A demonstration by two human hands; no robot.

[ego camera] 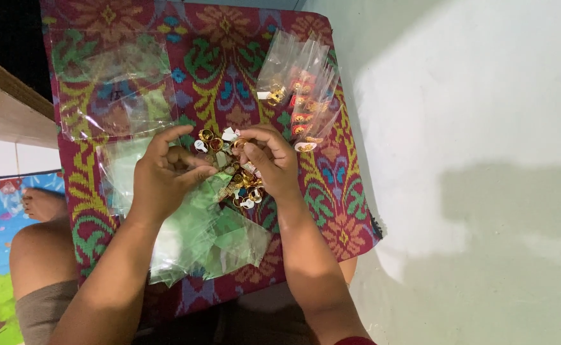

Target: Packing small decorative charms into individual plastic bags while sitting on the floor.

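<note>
Right hand [269, 161] fingers pinched shut on gold ring [239, 143], right above ring pile [239, 182] on patterned cloth [216, 57]. Left hand [164, 176] just beside, fingers curled on clear small bag [213, 185], mouth toward ring.

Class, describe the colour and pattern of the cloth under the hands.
The cloth is dark red with green, yellow and blue floral motifs; the head view shows it.

- A large clear plastic bag [115, 89] lay flat at the cloth's far left corner.
- A fanned batch of small clear packets [299, 83], holding gold pieces on red cards, lay at the far right.
- Loose empty clear sleeves [210, 243] were heaped nearest the person.
- Small white tags [229, 134] sat among the gold pieces.
</note>
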